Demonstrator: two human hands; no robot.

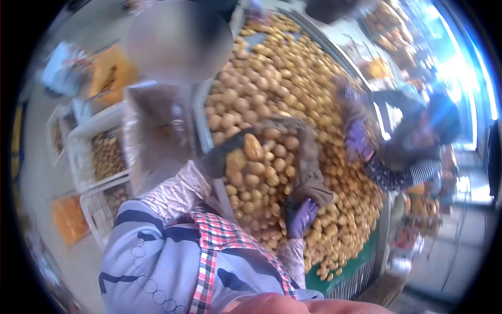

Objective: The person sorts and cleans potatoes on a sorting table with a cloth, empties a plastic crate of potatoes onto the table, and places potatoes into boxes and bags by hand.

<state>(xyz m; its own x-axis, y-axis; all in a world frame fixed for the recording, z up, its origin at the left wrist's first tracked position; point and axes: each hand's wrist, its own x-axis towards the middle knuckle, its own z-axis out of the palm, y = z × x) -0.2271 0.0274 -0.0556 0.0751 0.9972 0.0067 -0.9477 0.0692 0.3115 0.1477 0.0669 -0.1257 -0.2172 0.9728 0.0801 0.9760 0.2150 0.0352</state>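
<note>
A broad heap of potatoes (240, 99) fills the sorting table in front of me. A dark-brown strip of cloth (308, 162) arches over part of the heap, its lower end bunched up. My right hand (302, 220), in a purple and dark glove, is closed at that bunched end. My left hand (215, 159) seems dark-gloved and lies at the other end of the arch; blur hides its fingers. A larger potato (253, 147) sits just inside the arch, right of my left hand.
Across the heap a co-worker (402, 136) reaches in with a purple-gloved hand (358, 140). Another person (178, 42) stands at the upper left. A plastic-lined bin (157, 131) adjoins the table, with white crates (78, 162) of potatoes beyond. Green surface (355, 261) shows at the near end.
</note>
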